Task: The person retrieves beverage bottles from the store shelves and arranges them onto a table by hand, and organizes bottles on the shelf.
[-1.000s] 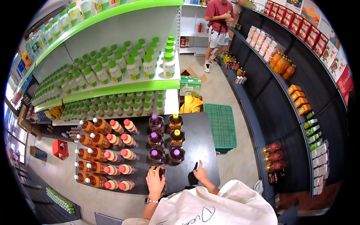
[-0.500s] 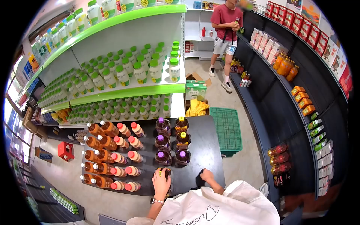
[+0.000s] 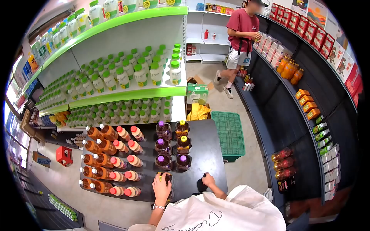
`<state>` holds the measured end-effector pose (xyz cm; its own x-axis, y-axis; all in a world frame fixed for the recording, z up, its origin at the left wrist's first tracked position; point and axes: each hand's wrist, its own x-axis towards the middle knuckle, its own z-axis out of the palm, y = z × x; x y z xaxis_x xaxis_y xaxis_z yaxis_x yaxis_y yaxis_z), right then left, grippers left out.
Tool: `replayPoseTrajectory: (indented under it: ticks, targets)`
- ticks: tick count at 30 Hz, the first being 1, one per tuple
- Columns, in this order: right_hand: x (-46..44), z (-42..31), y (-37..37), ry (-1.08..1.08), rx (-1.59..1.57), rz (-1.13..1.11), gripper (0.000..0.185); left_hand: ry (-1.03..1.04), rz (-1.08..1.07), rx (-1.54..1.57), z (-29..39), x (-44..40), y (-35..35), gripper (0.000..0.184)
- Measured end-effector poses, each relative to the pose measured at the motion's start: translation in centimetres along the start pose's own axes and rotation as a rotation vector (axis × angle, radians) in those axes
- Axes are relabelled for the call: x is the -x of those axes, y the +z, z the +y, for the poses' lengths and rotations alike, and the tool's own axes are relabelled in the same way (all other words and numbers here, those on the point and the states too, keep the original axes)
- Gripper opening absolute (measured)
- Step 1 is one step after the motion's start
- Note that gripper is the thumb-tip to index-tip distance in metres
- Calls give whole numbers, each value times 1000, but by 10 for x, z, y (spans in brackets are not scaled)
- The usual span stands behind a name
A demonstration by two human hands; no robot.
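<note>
My left hand [image 3: 162, 189] is wrapped round the top of a dark drink bottle [image 3: 168, 178] with a yellow cap, standing at the table's near edge. Most of that bottle is hidden by the hand. To its right, my right hand [image 3: 209, 180] is curled closed at the black table [image 3: 202, 144]; what it holds, if anything, is hidden. Beyond the hands stand two columns of dark bottles, some with purple caps [image 3: 163, 158] and some with yellow caps [image 3: 184, 139]. Rows of orange-brown bottles [image 3: 103, 172] and pink-capped bottles [image 3: 133, 176] fill the table's left side.
A shelf of green-capped bottles [image 3: 123, 79] stands behind the table. Right of the table lies a green crate [image 3: 228, 133]. Dark shelving [image 3: 283, 115] with drinks lines the right side. In the aisle is a person in a red shirt [image 3: 243, 27].
The person in the aisle has shifted right and turned toward the right shelves. My view has shifted slightly; both hands keep their places, the left still on the bottle.
</note>
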<state>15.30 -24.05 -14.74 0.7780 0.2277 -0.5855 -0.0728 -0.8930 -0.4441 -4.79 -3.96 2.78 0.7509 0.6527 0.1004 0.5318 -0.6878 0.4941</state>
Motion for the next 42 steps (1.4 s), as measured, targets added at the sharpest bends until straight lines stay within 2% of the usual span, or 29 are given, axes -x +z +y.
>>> replayPoseTrajectory:
  ticks: [3,6,9,12,15,16,20,27,34,42]
  targets:
    - [2,-6,-3,-57,-49,122,53,7,5,3,-1,0,0,50]
    - [38,-57,-48,-121,-259,138,58,13,11,-22,-2,0,2,50]
    - [51,-79,-63,-197,-288,167,62,-7,-5,0,1,-1,-1,50]
    - [28,-66,-32,-216,-24,295,51,2,5,-6,1,-1,-1,49]
    - [-21,-27,-8,-184,428,-446,33,16,13,-1,-2,-2,1,49]
    - [-1,-26,-13,-93,246,-382,22,18,13,6,-3,0,1,49]
    - [1,-36,0,-83,356,-565,28,21,18,18,-3,1,3,49]
    - [0,-34,10,-126,462,-581,28,46,30,21,-6,2,4,50]
    - [11,-31,-5,-162,387,-416,25,27,23,17,-4,1,2,51]
    - [28,-53,-22,-118,364,-343,24,14,15,6,-6,2,5,51]
